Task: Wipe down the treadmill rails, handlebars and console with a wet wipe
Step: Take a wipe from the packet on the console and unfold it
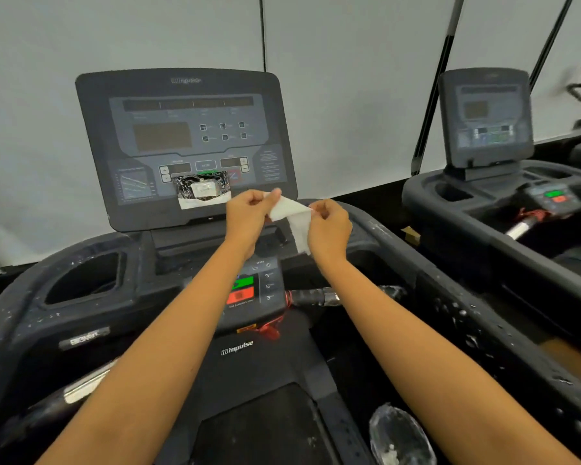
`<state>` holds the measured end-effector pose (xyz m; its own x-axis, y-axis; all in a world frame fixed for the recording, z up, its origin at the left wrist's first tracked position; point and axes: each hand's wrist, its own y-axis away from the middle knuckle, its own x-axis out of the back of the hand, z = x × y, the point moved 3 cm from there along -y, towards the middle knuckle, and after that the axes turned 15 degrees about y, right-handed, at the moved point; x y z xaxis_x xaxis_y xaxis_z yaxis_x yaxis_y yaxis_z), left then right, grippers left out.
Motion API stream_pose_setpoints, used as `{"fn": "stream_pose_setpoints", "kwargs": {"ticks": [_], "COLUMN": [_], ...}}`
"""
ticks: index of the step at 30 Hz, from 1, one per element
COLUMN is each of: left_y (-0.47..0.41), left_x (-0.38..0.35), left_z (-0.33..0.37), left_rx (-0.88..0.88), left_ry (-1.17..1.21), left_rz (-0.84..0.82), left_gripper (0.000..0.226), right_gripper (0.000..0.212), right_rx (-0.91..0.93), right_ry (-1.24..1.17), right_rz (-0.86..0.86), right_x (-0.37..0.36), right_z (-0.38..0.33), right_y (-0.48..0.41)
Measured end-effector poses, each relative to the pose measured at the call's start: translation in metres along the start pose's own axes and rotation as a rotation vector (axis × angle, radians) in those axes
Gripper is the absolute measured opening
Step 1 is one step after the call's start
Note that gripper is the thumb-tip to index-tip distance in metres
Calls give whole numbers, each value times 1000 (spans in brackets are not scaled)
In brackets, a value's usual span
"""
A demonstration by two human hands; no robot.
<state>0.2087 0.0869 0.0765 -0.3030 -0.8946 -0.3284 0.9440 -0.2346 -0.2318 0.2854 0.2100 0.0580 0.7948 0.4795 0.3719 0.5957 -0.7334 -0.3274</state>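
A white wet wipe (291, 214) is stretched between both hands in front of the treadmill console (182, 129). My left hand (249, 213) pinches its upper left corner and my right hand (329, 226) pinches its right edge; the rest hangs down between them. A black wipe packet (202, 190) leans on the console's lower ledge, just left of my left hand. The dusty right rail (450, 290) runs down the right side, and the left rail (10, 317) curves down the left. A taped handlebar (319, 296) sticks out below my right wrist.
A lower control panel (252, 290) with green and red buttons sits under my forearms. A cup holder (84, 280) opens at the left. A second treadmill (487, 119) stands to the right. A crumpled plastic wrap (399, 434) lies beside the belt at bottom right.
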Motion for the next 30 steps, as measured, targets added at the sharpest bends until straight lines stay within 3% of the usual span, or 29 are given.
{"fn": "stream_pose_setpoints", "kwargs": {"ticks": [4,7,9,15,22,26,30], "left_y": [26,45,56,90,126,152,184], "left_x": [-26,-46,-58,-92,-129,-147,-161], "left_z": [-15,-20,-23,-26,-21,-23,-26], "left_rx": [107,197,210,144,140,150,82], "left_ry": [15,29,-9,-40,36,84,-123], "left_rz": [-113,-192,-197,-40,136,137,90], "left_gripper": [7,6,9,7,13,12,17], "right_gripper": [40,32,26,4,5,11,9], "right_rx": [190,242,257,212,232,168,181], "right_ry": [-15,-49,-34,-12,-129,-253,-248], "right_rz": [-55,-319,-406,-246,-143,-134,-137], "right_x": [28,49,69,134,184,203,220], "right_z": [2,10,23,54,65,65,70], "right_y": [7,8,10,13,36,47,58]}}
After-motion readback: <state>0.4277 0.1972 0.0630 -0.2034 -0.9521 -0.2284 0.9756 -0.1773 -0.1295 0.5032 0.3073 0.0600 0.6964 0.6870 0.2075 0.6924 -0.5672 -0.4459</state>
